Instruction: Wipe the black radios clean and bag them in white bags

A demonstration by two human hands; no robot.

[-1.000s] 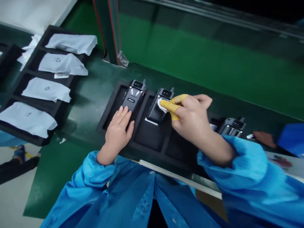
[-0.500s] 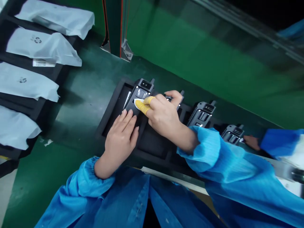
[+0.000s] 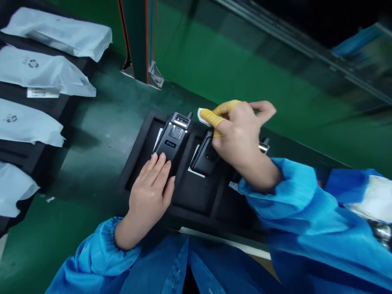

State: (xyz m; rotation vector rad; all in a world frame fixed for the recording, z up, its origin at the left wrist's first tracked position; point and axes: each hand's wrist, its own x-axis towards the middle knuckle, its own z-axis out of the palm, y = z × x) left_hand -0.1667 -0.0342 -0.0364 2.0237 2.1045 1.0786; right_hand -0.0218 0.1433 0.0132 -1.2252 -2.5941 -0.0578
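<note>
My left hand lies with fingers stretched out flat on the lower end of a black handheld radio with a stubby antenna and a "Riton" label. That radio rests in a compartment of a black foam tray. Yellow finger cots cover fingertips of my right hand, which pinches a small white wiping cloth. It hovers above the top end of a second radio, partly hiding it. A white paper label shows beneath this second radio.
On the left, white bagged items lie in rows on black foam. A dark metal post stands at the back, before a green panel. Another radio is mostly hidden behind my right arm. A person's blue sleeve appears at right.
My right hand has lifted off the first radio with the cloth and moved right, over the second one. The "Riton" label is uncovered. My left hand stays on the first radio; the view has shifted slightly.
</note>
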